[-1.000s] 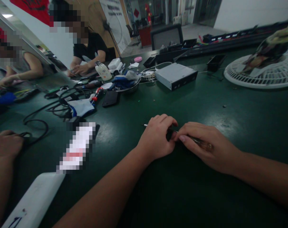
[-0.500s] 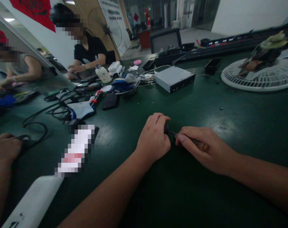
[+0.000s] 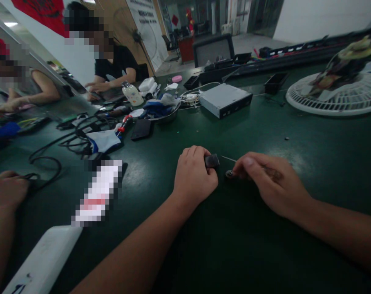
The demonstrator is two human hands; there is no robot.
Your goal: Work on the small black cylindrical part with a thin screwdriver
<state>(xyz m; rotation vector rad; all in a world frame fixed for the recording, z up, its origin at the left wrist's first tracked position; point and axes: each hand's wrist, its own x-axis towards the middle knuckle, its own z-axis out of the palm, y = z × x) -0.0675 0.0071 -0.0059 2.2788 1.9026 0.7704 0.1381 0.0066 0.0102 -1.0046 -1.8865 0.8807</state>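
A small dark block (image 3: 212,161) is gripped in my left hand (image 3: 194,173), its end sticking out past the fingers toward the right. My right hand (image 3: 267,177) holds a screwdriver with a brownish handle (image 3: 273,174) and a thin metal shaft (image 3: 228,158). The shaft's tip points left and stands a little apart from the block. A small round dark part (image 3: 229,174) lies on the green table (image 3: 246,245) beside my right fingertips.
Beyond my hands sit a silver box-shaped drive (image 3: 224,99), a black flat object (image 3: 141,130) and a bowl with blue cloth (image 3: 161,108). A white fan grille (image 3: 341,96) is at right. Another person's hand (image 3: 7,190) rests at left; two people sit behind.
The screwdriver tip has come away from the block as my right hand shifted right and up. My left hand has turned slightly, showing more of the block. The round part is now more exposed.
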